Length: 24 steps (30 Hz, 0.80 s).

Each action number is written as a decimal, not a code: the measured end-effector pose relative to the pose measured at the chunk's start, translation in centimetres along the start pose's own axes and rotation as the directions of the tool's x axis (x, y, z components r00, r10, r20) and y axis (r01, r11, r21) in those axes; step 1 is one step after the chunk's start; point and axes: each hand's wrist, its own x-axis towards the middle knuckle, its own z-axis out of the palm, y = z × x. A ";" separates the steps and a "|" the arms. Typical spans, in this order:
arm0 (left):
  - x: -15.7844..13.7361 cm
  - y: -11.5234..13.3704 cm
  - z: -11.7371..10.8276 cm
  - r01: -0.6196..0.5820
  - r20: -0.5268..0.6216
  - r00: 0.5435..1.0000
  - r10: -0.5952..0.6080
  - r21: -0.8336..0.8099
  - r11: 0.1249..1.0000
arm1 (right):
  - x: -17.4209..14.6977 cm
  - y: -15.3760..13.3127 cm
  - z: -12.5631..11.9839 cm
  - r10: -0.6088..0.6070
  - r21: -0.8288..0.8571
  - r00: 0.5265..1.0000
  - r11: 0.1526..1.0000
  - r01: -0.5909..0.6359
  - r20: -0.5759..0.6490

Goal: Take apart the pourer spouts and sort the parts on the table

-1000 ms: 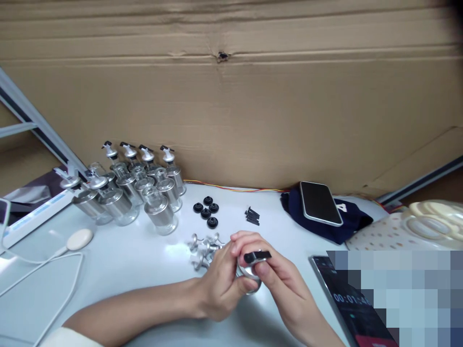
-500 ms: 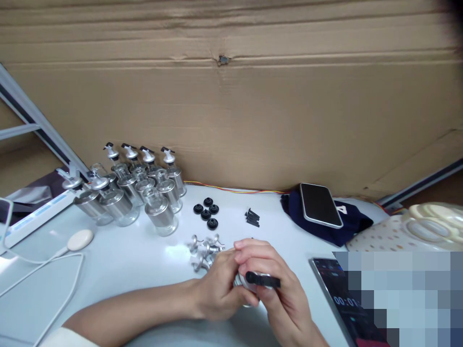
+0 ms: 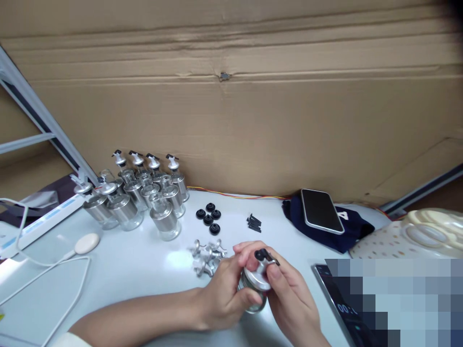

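Observation:
My left hand [image 3: 222,296] is wrapped round a glass bottle [image 3: 256,304] near the table's front edge. A silver pourer top [image 3: 257,279] with a black flip lid [image 3: 263,255] sits at the bottle's mouth, tilted. The fingers and thumb of my right hand [image 3: 294,294] close round the pourer top and its lid. Just beyond my left hand lies a heap of silver spout pieces [image 3: 208,258]. Farther back are several round black stoppers [image 3: 208,219] and several thin black lever pieces [image 3: 254,223].
Several glass bottles with metal sleeves [image 3: 164,219] stand at the left, some topped with pourers. A white cable with a round pad [image 3: 87,244] lies nearer. A phone [image 3: 321,211] rests on dark blue cloth [image 3: 338,241]. Another phone [image 3: 334,299] shows a timer. Cardboard [image 3: 253,125] backs the table.
My right fingers have shifted on the pourer top, showing more of its silver cap. The black lid points differently and the bottle is more exposed. The view has tipped slightly upward.

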 end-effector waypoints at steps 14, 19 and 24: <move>2.1 3.1 -2.6 -0.046 0.429 0.903 -0.009 0.118 0.992 | 2.7 -0.1 -2.1 0.511 0.727 0.818 0.663 -0.179 -0.264; 3.0 8.5 -7.0 -0.142 0.585 0.811 -0.016 0.223 0.964 | 3.1 0.0 -2.7 0.506 0.680 0.790 0.715 -0.161 -0.345; 1.7 12.6 -13.5 -0.040 0.289 0.952 -0.098 0.435 0.899 | 3.1 0.5 -2.6 0.523 0.659 0.778 0.727 -0.195 -0.347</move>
